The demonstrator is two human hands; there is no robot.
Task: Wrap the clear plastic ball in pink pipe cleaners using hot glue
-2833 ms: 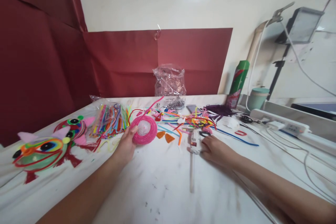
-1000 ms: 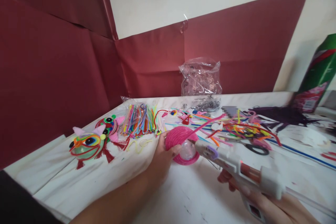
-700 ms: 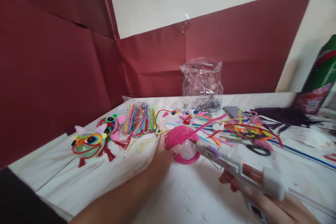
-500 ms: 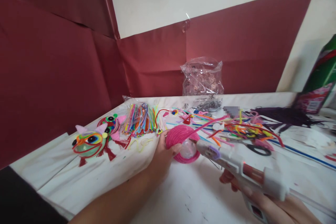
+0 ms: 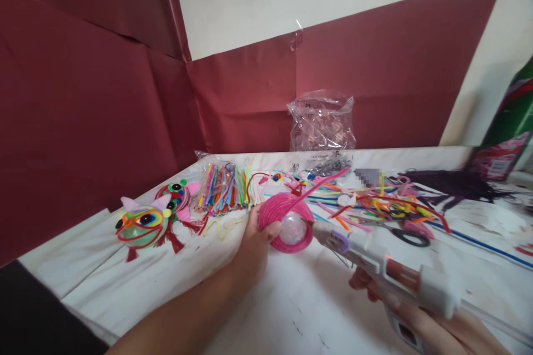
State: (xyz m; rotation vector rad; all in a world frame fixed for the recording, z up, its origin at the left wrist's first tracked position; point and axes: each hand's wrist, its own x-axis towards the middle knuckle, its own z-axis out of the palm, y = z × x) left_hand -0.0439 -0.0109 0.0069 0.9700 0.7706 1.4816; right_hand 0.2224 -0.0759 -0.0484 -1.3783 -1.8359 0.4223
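My left hand (image 5: 259, 233) is closed around a clear plastic ball (image 5: 293, 227) that is partly wrapped in rows of pink pipe cleaner (image 5: 278, 209). A loose end of the pipe cleaner sticks up to the right. The bare, see-through part of the ball faces right, with my thumb at its edge. My right hand (image 5: 387, 294) grips a white glue gun (image 5: 353, 252) by its handle. Its nozzle tip is at the right side of the ball, by the pink edge; whether it touches cannot be made out.
Two decorated lion heads (image 5: 141, 227) stand on the left of the white table (image 5: 166, 283). Bundled colourful pipe cleaners (image 5: 227, 188) lie behind my left hand. Scissors (image 5: 410, 237) and loose pipe cleaners spread on the right. A clear plastic bag (image 5: 321, 122) stands by the red-covered wall.
The ball has turned and shifted slightly left and up in my left hand, showing more clear surface. The loose pipe cleaner end now points more steeply upward. The glue gun has barely moved.
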